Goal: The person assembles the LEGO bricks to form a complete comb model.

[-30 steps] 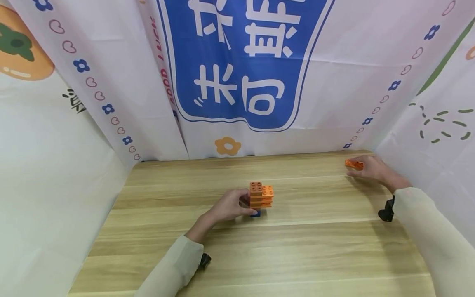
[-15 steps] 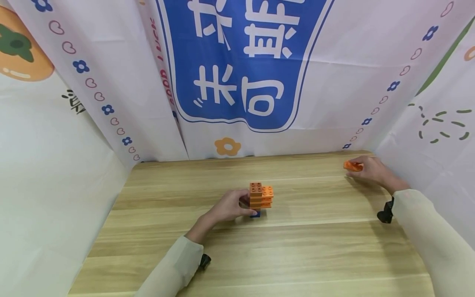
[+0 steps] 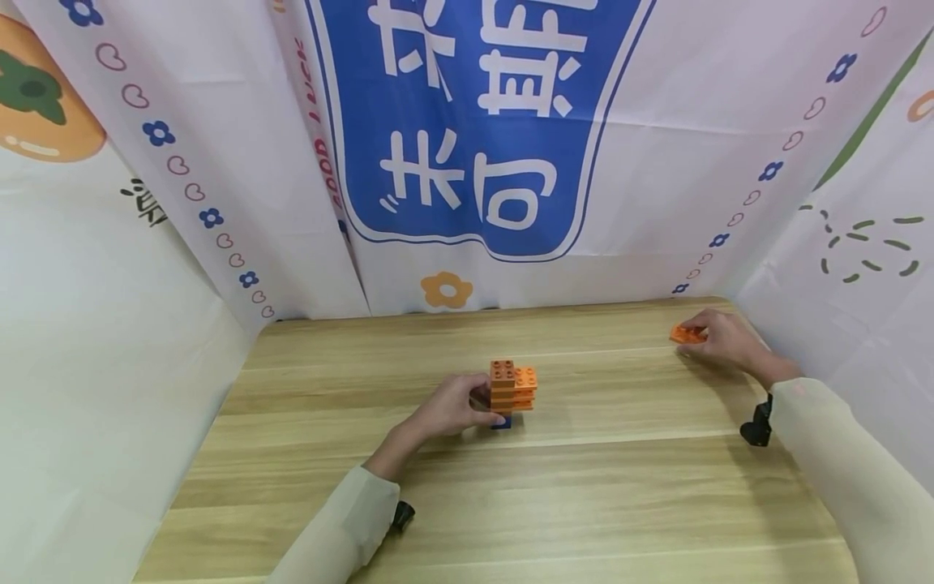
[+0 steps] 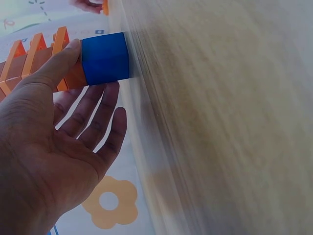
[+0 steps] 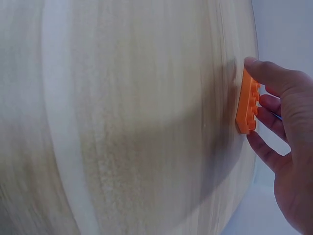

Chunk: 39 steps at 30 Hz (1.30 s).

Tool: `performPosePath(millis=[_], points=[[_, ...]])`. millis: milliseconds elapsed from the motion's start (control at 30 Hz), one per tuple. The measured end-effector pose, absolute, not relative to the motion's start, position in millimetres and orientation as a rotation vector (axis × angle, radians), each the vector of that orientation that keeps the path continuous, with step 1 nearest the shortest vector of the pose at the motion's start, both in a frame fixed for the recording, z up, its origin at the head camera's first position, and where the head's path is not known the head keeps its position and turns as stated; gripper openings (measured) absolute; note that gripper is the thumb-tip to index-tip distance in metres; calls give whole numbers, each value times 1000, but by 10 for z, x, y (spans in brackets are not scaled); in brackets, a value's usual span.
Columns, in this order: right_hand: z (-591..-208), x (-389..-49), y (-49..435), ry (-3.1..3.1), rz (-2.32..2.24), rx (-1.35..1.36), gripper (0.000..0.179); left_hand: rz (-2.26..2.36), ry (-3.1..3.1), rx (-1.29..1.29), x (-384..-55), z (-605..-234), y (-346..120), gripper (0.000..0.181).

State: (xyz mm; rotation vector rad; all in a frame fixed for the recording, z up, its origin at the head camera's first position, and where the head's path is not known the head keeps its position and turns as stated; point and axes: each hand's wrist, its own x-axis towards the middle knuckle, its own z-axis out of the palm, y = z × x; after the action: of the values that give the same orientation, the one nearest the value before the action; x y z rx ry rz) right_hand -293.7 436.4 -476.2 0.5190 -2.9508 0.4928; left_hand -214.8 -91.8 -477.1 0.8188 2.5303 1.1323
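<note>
Near the middle of the table stands an upright tower of toy building bricks (image 3: 502, 384). Its base is a blue brick (image 4: 105, 59), with brown and orange layers stacked over it. Thin orange pieces (image 3: 526, 380) jut out from its right side. My left hand (image 3: 451, 403) grips the tower low down from the left, thumb on the near side and fingers behind. At the far right, my right hand (image 3: 732, 342) pinches a flat orange building brick (image 5: 246, 104) by its edges. That brick's studs face the palm, and it is close over the table.
The wooden table (image 3: 627, 487) meets a white printed cloth (image 3: 649, 203) along its back edge. More white cloth (image 3: 861, 324) rises close beside the right hand. Black wrist cameras (image 3: 759, 423) hang under both sleeves.
My right hand has shifted slightly left and toward me with the orange brick, which now lies flatter. The left hand keeps its hold on the tower and has not moved.
</note>
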Motion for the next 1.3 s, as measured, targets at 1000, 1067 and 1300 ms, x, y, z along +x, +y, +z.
performPosePath(millis=[1000,1067,1300], points=[[-4829,-2837,4162,-2855,622,670,27,1154,2517,819,-2148,-4788,-933,30],[-4823,-2827,4151,-2871,645,663,28,1149,2519,817,-2145,-4780,-931,30],[-4822,-2829,4121,-2883,687,688,28,1139,2522,816,-2133,-4765,-930,30]])
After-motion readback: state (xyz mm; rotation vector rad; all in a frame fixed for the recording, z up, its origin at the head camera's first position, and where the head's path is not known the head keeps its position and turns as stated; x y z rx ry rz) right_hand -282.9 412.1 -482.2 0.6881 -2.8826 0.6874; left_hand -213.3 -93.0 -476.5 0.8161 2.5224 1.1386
